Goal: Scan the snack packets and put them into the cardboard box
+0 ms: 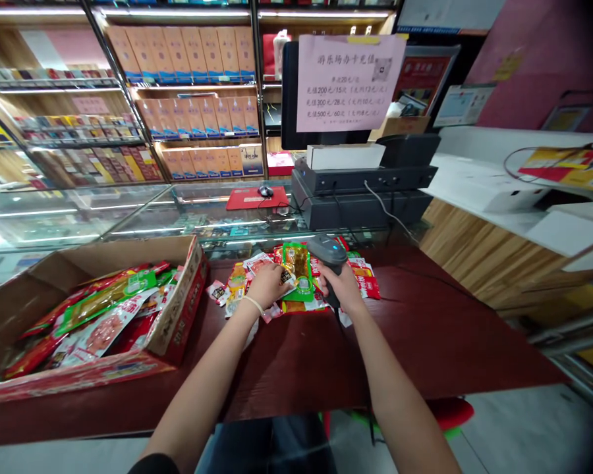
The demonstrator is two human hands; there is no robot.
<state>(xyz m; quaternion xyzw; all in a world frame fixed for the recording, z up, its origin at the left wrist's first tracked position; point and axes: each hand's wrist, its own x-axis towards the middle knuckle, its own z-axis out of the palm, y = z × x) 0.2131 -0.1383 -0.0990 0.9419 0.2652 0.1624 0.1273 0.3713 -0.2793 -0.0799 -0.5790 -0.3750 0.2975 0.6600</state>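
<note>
A dark grey handheld barcode scanner (327, 250) is gripped by its handle in my right hand (343, 286), its head over the heap and a small blue light showing on top. My left hand (268, 284), with a pale band on its wrist, has its fingers curled on a small black-and-white snack packet (287, 279); the fingertips are partly hidden. Beside these fingers lies a green-edged snack packet (297, 259) with brown contents. Red, white and yellow snack packets (368, 280) spread around and beneath both hands on the dark red table (425, 329).
At the left, an open cardboard box (178, 316) holds several snack packets (103, 306). Beyond the table are a glass counter (202, 217), a mouse (265, 191) on a red pad (240, 199), and a monitor with a pink price sheet (348, 82). The scanner's cable hangs down.
</note>
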